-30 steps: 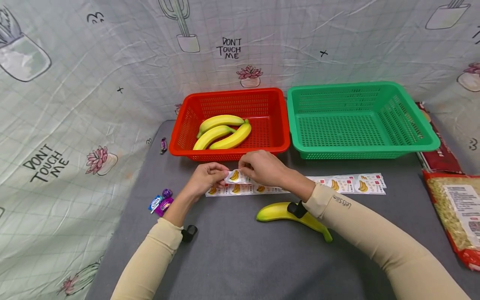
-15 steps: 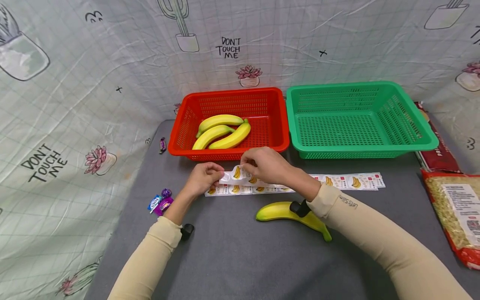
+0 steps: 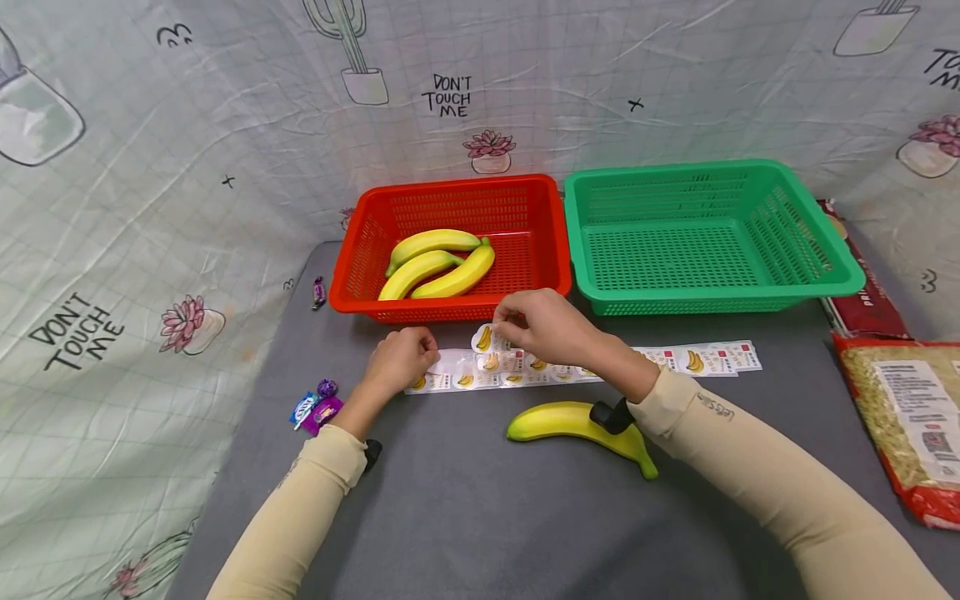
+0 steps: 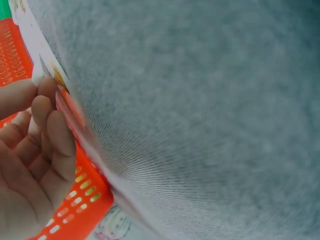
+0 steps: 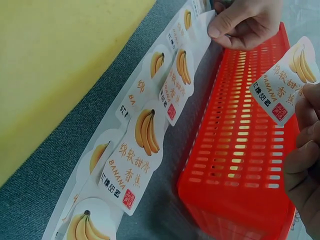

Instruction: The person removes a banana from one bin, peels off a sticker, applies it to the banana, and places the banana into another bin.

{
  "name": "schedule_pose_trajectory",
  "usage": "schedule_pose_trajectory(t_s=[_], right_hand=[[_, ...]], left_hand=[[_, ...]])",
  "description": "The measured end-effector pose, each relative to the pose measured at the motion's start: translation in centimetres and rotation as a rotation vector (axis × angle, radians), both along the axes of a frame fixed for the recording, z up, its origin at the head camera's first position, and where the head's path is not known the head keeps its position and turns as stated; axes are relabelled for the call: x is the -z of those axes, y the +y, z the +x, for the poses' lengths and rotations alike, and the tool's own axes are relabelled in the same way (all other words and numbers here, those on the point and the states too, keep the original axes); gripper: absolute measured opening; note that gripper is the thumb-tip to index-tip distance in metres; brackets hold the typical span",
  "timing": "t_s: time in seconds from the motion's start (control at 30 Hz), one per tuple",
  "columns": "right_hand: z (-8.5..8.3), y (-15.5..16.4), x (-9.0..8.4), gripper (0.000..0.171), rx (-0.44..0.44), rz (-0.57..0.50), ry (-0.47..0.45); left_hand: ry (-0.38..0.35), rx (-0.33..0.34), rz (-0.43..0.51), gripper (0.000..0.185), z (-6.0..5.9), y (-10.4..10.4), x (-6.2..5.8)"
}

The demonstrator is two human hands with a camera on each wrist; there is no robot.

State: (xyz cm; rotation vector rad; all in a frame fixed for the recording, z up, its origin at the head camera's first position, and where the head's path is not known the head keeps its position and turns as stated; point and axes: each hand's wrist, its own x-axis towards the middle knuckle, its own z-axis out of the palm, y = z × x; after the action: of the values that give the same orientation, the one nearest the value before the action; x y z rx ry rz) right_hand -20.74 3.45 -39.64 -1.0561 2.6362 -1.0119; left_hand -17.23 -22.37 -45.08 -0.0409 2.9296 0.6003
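Observation:
My right hand [image 3: 506,323] pinches a single banana sticker [image 3: 484,337] lifted free of the strip; the right wrist view shows that sticker [image 5: 289,80] over the red basket's wall [image 5: 240,150]. My left hand [image 3: 426,357] pinches the left end of the long sticker strip [image 3: 675,360], low against the grey table. In the left wrist view its fingers [image 4: 45,115] pinch the strip's edge [image 4: 56,76]. A loose banana [image 3: 570,421] lies just in front of the strip, under my right wrist. Three bananas [image 3: 435,267] lie in the red basket [image 3: 450,188].
An empty green basket [image 3: 712,171] stands right of the red one. Small wrapped candies [image 3: 317,407] lie at the left, with one more candy [image 3: 318,292] by the red basket. Two food bags [image 3: 907,417] lie along the right edge. Printed cloth hangs behind and at the left.
My right hand has peeled one sticker off the strip and raised it toward the red basket. The strip's left end has dropped back to the table under my left hand.

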Motion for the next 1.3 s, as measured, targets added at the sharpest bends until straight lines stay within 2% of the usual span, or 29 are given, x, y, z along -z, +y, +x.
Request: schedule_pose_trajectory(t_s=[0.17, 0.3, 0.4, 0.47, 0.57, 0.67, 0.73, 0.8, 0.9, 1.0, 1.3], right_hand=[[0.0, 0.5, 0.0, 0.007, 0.013, 0.000, -0.006], [0.2, 1.0, 0.0, 0.008, 0.017, -0.001, -0.010], [0.3, 1.6, -0.1, 0.008, 0.017, -0.013, -0.009], [0.4, 2.0, -0.2, 0.008, 0.021, -0.019, -0.005], [0.5, 2.7, -0.2, 0.009, 0.035, -0.024, -0.004], [0.5, 3.1, -0.3, 0.010, 0.044, -0.034, 0.000], [0.5, 3.3, -0.3, 0.010, 0.044, -0.039, 0.001], [0.6, 3.5, -0.3, 0.009, 0.044, -0.041, 0.002], [0.7, 3.6, -0.3, 0.009, 0.046, -0.040, -0.001], [0.8, 3.7, -0.3, 0.008, 0.051, -0.035, -0.010], [1.1, 4.1, -0.5, 0.006, 0.058, -0.031, -0.025]], left_hand=[[-0.008, 0.009, -0.016, 0.010, 0.0, 0.3, -0.2], [-0.007, 0.018, -0.068, 0.012, 0.1, 0.5, -0.5], [0.034, 0.031, -0.119, 0.014, 0.3, 0.6, -1.3], [0.062, 0.047, -0.133, 0.016, 0.5, 0.8, -2.2], [0.107, 0.097, -0.032, 0.019, 0.8, 1.7, -3.9], [0.136, 0.173, 0.160, 0.020, 1.3, 3.3, -5.5], [0.143, 0.219, 0.281, 0.021, 1.5, 4.5, -6.2], [0.133, 0.253, 0.351, 0.023, 1.6, 5.8, -6.5], [0.117, 0.286, 0.378, 0.023, 1.5, 7.3, -6.7], [0.129, 0.302, 0.345, 0.017, 1.3, 8.2, -6.5], [0.137, 0.307, 0.320, 0.013, 1.1, 8.8, -6.4]])
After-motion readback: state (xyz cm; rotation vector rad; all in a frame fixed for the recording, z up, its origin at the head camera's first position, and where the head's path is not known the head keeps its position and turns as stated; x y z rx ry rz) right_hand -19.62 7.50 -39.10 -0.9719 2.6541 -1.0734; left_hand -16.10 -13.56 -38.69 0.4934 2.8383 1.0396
